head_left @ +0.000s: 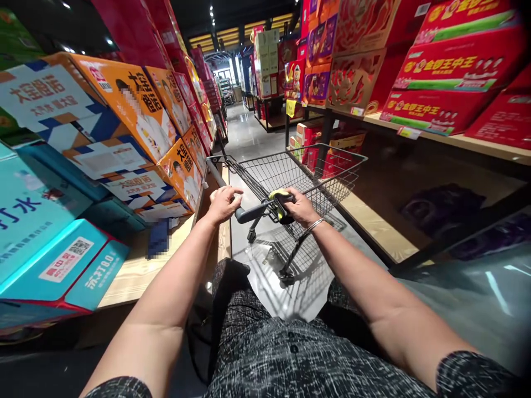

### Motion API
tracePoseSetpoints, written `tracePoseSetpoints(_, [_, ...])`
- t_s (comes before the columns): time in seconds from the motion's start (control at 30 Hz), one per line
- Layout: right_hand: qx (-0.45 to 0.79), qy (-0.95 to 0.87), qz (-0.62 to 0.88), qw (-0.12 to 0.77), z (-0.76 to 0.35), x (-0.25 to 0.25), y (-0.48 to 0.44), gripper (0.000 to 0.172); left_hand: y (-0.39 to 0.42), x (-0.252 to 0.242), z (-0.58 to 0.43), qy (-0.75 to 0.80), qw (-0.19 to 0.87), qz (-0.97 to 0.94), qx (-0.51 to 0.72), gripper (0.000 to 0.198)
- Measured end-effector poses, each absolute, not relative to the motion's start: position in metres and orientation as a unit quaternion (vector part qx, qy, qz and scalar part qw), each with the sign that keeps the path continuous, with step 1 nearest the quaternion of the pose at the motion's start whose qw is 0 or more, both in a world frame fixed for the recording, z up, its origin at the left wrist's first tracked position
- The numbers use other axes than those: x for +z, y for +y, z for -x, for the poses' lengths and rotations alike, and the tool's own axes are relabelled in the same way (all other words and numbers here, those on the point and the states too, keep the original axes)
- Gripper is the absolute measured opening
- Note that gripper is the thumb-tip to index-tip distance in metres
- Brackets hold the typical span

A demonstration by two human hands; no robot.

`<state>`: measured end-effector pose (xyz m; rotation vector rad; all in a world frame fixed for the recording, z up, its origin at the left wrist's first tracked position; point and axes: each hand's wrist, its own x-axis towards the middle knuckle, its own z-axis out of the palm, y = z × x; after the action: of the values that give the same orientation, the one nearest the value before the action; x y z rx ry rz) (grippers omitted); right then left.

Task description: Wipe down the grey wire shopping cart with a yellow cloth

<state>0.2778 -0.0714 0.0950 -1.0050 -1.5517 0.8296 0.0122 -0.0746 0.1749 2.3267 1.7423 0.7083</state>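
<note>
A wire shopping cart (290,171) stands in a shop aisle just ahead of me, its basket bare of goods. My left hand (223,202) is wrapped round the left end of the grey cart handle (251,213). My right hand (299,208) grips the right end, by a yellow-green part of the handle, and a thin bracelet circles that wrist. Both forearms reach forward over my dark patterned clothing.
Orange, blue-white and teal cartons (124,110) are stacked on a low wooden shelf (136,271) close at the left. Red gift boxes (452,66) fill the upper right shelf, above a lower wooden shelf (373,221). The glossy grey floor (249,138) runs ahead between them.
</note>
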Motion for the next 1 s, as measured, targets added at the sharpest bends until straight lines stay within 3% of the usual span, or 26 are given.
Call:
tracePoseSetpoints(0.1, [0.302, -0.719, 0.392, 0.489, -0.286, 0.101, -0.062, 0.030, -0.079, 0.187, -0.013, 0.558, 0.126, -0.783, 0.244, 0.028])
tracePoseSetpoints(0.2, [0.175, -0.780, 0.423, 0.426, -0.299, 0.103, -0.051, 0.030, -0.087, 0.196, -0.024, 0.527, 0.170, -0.802, 0.225, 0.036])
tracePoseSetpoints(0.3, [0.119, -0.788, 0.460, 0.390, -0.301, 0.100, -0.049, 0.037, -0.093, 0.197, -0.037, 0.549, 0.115, -0.813, 0.154, 0.038])
tracePoseSetpoints(0.43, [0.293, -0.725, 0.399, 0.479, -0.280, 0.103, -0.063, 0.049, -0.094, 0.188, -0.036, 0.565, 0.012, -0.812, 0.148, 0.036])
tracePoseSetpoints(0.57, [0.424, -0.615, 0.332, 0.576, -0.253, 0.113, -0.080, 0.073, -0.091, 0.180, -0.022, 0.515, 0.022, -0.829, 0.219, 0.033])
tracePoseSetpoints(0.67, [0.438, -0.600, 0.316, 0.590, -0.233, 0.117, -0.085, 0.074, -0.093, 0.173, -0.020, 0.497, 0.034, -0.826, 0.262, 0.045])
tracePoseSetpoints(0.87, [0.363, -0.647, 0.325, 0.586, -0.209, 0.115, -0.088, 0.043, -0.098, 0.161, -0.033, 0.550, -0.016, -0.789, 0.273, 0.067])
tracePoseSetpoints(1.0, [0.343, -0.696, 0.314, 0.547, -0.211, 0.118, -0.088, 0.063, -0.103, 0.167, -0.040, 0.565, -0.023, -0.788, 0.245, 0.065])
